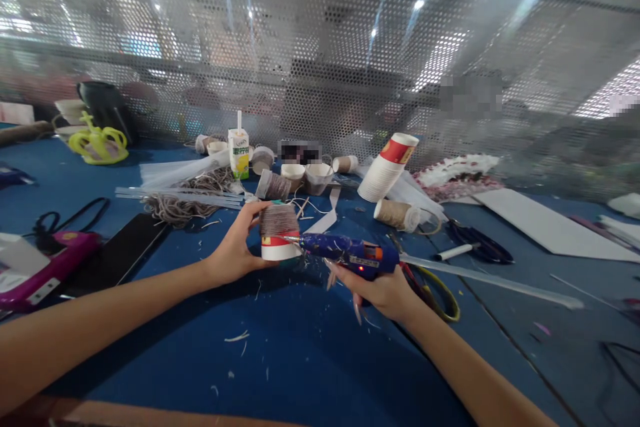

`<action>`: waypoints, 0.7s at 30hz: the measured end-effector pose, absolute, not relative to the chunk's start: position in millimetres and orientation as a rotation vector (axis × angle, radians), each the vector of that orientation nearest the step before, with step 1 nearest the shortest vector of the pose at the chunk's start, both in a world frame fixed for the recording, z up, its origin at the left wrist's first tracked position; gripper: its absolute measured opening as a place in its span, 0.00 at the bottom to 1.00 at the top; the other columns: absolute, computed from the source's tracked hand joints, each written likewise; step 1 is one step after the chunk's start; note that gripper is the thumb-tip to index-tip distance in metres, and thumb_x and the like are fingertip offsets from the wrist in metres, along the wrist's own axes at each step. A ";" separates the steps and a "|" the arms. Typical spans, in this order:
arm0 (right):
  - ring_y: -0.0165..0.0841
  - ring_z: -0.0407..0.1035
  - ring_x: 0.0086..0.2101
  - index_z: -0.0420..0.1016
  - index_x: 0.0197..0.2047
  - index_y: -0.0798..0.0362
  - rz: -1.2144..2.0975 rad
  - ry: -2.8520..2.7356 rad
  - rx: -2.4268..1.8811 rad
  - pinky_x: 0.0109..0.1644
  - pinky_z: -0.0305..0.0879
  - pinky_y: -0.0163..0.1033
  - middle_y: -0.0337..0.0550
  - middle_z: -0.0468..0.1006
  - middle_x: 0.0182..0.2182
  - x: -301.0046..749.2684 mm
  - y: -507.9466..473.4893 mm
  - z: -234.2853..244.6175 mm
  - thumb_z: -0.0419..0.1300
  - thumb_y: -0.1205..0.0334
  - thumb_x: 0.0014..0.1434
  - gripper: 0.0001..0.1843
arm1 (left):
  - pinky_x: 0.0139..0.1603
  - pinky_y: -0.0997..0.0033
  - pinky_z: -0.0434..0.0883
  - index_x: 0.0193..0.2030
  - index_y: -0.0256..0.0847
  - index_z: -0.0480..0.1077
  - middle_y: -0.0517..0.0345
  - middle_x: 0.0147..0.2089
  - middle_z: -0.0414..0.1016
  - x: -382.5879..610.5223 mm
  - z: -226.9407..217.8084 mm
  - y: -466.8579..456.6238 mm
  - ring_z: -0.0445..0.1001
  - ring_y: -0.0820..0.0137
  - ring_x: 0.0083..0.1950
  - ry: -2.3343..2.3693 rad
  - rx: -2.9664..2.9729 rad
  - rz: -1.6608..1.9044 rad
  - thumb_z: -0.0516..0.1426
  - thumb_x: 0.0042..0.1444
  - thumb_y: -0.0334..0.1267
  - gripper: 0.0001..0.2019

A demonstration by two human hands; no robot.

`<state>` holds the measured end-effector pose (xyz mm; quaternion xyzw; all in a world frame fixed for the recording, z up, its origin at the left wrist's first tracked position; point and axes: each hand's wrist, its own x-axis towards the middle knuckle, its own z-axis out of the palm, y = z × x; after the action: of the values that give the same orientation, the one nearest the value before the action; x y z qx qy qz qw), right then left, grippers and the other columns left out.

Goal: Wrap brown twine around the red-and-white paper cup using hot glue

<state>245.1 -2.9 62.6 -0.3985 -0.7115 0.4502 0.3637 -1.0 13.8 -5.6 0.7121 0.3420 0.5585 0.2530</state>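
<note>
My left hand (234, 240) grips a paper cup (280, 251) from its left side. Grey-brown yarn (280, 219) is wound round the cup's upper part, while the red and white band below stays bare. In my right hand (383, 290) is a blue glue gun (350, 250), its small red light lit. The metal nozzle points left and meets or nearly meets the cup just under the yarn; I cannot tell if they touch. A long clear glue stick (495, 280) sticks out of the gun's back end.
Behind the cup lie a grey yarn bundle (185, 207), a drink carton (239, 153) with a straw and several yarn-wrapped cups. A leaning stack of paper cups (383, 177) stands right of centre. Scissors (435, 293) lie beside my right wrist. A black phone-like slab (120, 253) is at left.
</note>
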 end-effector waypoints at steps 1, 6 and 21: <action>0.26 0.56 0.10 0.72 0.19 0.50 1.163 -1.834 -1.029 0.11 0.55 0.33 0.32 0.65 0.09 244.4 -2.9 62.9 0.66 0.57 0.48 0.11 | 0.64 0.41 0.63 0.59 0.46 0.57 0.46 0.59 0.63 -0.8 -5.6 13.4 0.65 0.52 0.62 0.927 1.955 1.513 0.69 0.40 0.37 0.40; 0.25 0.57 0.10 0.73 0.21 0.50 1.152 -1.842 -1.040 0.13 0.58 0.33 0.31 0.65 0.10 244.4 -1.7 63.4 0.66 0.58 0.48 0.09 | 0.63 0.42 0.65 0.60 0.46 0.57 0.46 0.58 0.63 -0.4 -4.1 11.7 0.66 0.52 0.61 0.921 1.992 1.499 0.69 0.41 0.38 0.39; 0.24 0.56 0.09 0.71 0.21 0.51 1.114 -1.859 -1.119 0.12 0.57 0.32 0.32 0.67 0.11 245.3 -1.1 62.0 0.64 0.59 0.47 0.09 | 0.62 0.41 0.66 0.60 0.45 0.56 0.45 0.59 0.63 -1.3 -3.0 10.6 0.66 0.51 0.61 0.950 2.027 1.465 0.69 0.42 0.38 0.39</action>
<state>245.3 -1.1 62.0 -0.4307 -0.7157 0.4287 0.3442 -1.3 10.6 -3.0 0.7371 0.3453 0.5329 0.2312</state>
